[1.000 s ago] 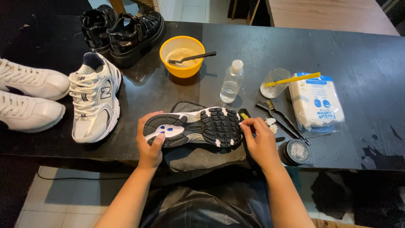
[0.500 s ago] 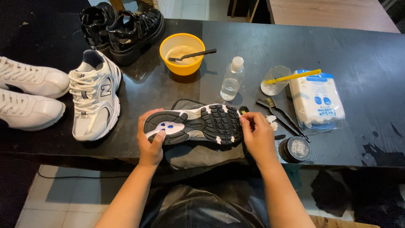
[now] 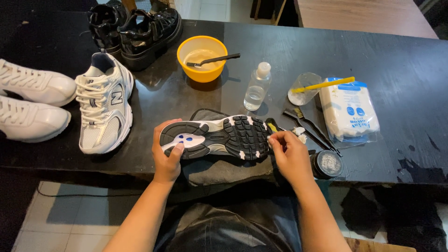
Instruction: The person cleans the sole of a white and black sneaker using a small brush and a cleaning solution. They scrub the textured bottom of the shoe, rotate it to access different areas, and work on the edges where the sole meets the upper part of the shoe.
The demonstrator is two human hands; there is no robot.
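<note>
A running shoe (image 3: 219, 137) lies sole-up on a dark cloth (image 3: 224, 170) at the near edge of the black table (image 3: 401, 60). My left hand (image 3: 166, 156) grips its heel end, thumb on the sole. At the toe end my right hand (image 3: 289, 156) has its fingers pinched against the black tread; whether something small sits between them I cannot tell. The matching white shoe (image 3: 103, 103) stands upright to the left.
An orange bowl (image 3: 201, 58) with a brush in it, a clear bottle (image 3: 257, 87), a packet of cotton pads (image 3: 347, 109), thin brushes (image 3: 310, 130) and a small round tin (image 3: 328, 163) sit nearby. White sneakers (image 3: 30, 105) lie far left, black shoes (image 3: 137, 25) at the back.
The sole-up shoe and both hands have stayed almost in place; my right fingers shift slightly along the toe tread.
</note>
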